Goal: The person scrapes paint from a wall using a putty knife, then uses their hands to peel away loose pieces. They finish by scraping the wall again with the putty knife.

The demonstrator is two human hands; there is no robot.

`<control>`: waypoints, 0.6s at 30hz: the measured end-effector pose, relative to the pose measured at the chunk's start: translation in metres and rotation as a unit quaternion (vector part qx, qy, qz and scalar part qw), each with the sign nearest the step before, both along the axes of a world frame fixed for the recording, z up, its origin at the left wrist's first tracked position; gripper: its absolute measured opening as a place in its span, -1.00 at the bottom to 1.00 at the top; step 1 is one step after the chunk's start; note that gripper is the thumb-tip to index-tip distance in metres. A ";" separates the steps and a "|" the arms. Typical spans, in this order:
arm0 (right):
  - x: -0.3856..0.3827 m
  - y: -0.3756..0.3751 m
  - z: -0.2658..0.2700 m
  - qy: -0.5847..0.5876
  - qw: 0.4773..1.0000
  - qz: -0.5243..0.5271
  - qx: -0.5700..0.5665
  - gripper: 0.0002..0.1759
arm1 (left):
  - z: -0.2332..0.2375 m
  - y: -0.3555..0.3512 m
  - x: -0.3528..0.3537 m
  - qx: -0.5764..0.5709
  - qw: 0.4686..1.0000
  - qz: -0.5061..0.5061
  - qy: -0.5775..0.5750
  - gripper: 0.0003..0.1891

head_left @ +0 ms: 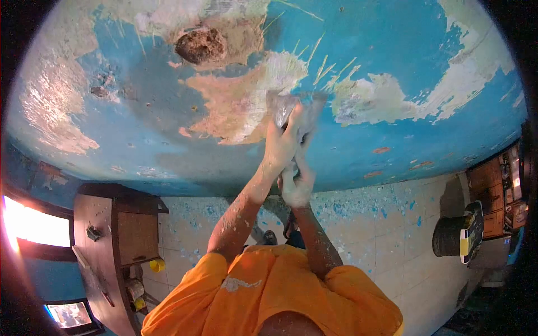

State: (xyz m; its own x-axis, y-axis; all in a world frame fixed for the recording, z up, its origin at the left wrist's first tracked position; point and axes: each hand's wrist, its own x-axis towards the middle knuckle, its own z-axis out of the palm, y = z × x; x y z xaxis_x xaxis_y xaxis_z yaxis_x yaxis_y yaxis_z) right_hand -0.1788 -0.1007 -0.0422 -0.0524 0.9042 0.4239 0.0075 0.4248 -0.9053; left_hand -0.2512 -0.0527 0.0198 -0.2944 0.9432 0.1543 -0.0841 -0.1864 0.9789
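A wide-bladed wall scraper [312, 107] is pressed to the blue painted wall [386, 151], its grey blade smeared by motion. My left hand [282, 140] is closed on it near the blade, with a finger stretched along the blade. Lower down, my right hand [297, 183] wraps round the handle end, most of which the fingers hide. Just left of the blade lies a bare pinkish plaster patch [230, 103]. To the right is a whitish patch [370, 101] where the paint is gone. Pale dust sticks to my left forearm.
A rough hole [200, 46] is broken into the wall at upper left. Blue and white paint flakes [358, 210] litter the tiled floor [392, 246]. A wooden cabinet [137, 235] stands at left, a dark round stool-like object [448, 236] at right.
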 end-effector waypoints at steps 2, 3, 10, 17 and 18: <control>0.013 -0.004 0.016 -0.015 0.999 -0.027 -0.036 -0.58 | 0.016 -0.005 0.009 0.030 0.998 0.013 0.047 -0.51; 0.023 -0.001 0.017 -0.045 0.998 -0.009 -0.050 -0.57 | 0.020 -0.006 0.012 -0.037 0.999 -0.036 0.013 -0.54; 0.026 -0.012 -0.024 -0.132 0.986 -0.085 0.055 -0.52 | -0.017 -0.008 0.025 -0.058 0.994 -0.022 -0.089 -0.52; 0.020 -0.010 -0.066 -0.065 0.998 -0.023 -0.004 -0.59 | -0.059 -0.009 0.022 -0.043 0.993 -0.019 -0.106 -0.57; 0.018 -0.001 -0.048 -0.064 0.998 -0.021 -0.002 -0.59 | -0.045 -0.004 0.023 -0.040 0.994 -0.017 -0.105 -0.57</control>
State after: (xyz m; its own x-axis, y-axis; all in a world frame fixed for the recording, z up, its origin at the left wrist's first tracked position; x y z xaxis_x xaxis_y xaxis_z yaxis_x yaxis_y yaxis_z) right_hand -0.1604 -0.1018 -0.0905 -0.0672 0.9081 0.4134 0.1417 0.4188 -0.8969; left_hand -0.2284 -0.0563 -0.0254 -0.2801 0.9598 0.0165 -0.2922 -0.1016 0.9510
